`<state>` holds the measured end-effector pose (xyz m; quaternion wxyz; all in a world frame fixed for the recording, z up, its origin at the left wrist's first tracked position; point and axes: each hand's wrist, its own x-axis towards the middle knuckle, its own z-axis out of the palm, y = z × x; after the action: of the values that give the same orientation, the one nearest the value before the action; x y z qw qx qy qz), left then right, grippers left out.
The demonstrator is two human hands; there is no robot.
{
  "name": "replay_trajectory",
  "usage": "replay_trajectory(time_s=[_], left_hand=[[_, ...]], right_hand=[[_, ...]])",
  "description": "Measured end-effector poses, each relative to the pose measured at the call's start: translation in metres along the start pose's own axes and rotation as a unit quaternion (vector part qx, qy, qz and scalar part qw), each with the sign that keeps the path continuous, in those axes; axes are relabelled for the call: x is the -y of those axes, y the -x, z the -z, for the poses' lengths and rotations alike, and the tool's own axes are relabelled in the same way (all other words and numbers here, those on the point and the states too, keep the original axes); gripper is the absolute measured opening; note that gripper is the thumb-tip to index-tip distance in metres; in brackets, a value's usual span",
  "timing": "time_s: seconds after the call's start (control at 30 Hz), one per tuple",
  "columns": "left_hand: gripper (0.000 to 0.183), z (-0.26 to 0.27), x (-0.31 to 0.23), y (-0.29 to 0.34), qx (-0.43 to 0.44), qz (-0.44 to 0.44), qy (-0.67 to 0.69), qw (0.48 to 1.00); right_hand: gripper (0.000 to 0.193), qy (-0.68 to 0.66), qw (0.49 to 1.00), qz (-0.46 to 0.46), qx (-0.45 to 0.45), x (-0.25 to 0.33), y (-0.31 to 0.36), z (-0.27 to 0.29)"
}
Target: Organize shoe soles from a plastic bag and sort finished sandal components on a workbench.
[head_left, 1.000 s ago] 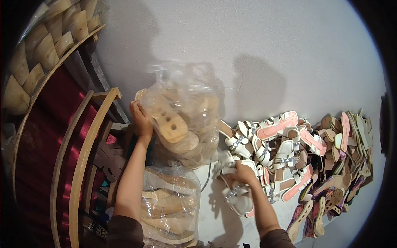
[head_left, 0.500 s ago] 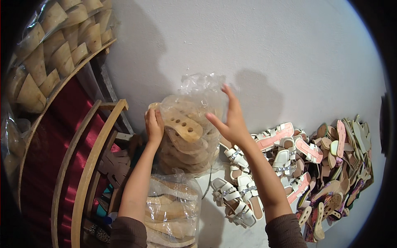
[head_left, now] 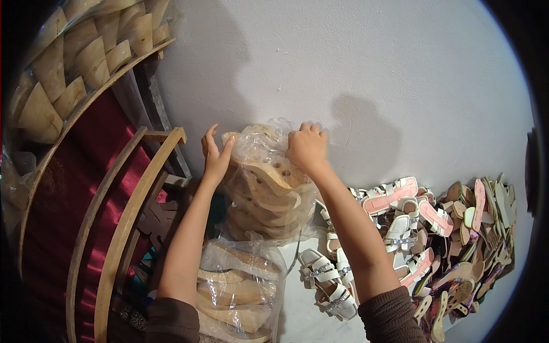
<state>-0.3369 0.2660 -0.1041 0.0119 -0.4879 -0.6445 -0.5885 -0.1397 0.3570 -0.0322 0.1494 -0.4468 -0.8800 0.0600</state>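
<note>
A clear plastic bag (head_left: 264, 150) full of stacked wooden shoe soles stands against the wall in front of me. Near its top lies a pale wooden sole (head_left: 266, 176) with round holes in it. My right hand (head_left: 307, 150) is closed on the bag's crumpled edge at the upper right, its fingertips hidden behind the knuckles. On the other side, my left hand (head_left: 216, 160) is open beside the bag's upper left, fingers apart and pointing up. Whether its thumb touches the plastic I cannot tell.
Closer to me lies a second plastic bag (head_left: 240, 291) of wooden soles. White sandals (head_left: 331, 286) and a heap of shoe parts (head_left: 469, 251) spread on the right. At left are a wooden rack (head_left: 123, 246), dark red cloth (head_left: 68, 206) and a shelf of wooden wedges (head_left: 91, 63).
My right hand has gone from open beside the bag to closed on its edge. The left hand has let go of the bag's side and opened. The bag's top has folded down.
</note>
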Motion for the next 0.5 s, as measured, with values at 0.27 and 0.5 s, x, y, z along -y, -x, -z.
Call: replay_trajectory(time_s=[0.27, 0.5], left_hand=[[0.078, -0.010, -0.002, 0.008, 0.103, 0.207, 0.062, 0.971], [0.072, 0.025, 0.001, 0.028, 0.048, 0.091, -0.013, 0.995]], right_hand=[[0.021, 0.045, 0.998, -0.016, -0.051, -0.014, 0.001, 0.006], [0.027, -0.268, 0.905, 0.099, -0.315, -0.058, 0.054, 0.002]])
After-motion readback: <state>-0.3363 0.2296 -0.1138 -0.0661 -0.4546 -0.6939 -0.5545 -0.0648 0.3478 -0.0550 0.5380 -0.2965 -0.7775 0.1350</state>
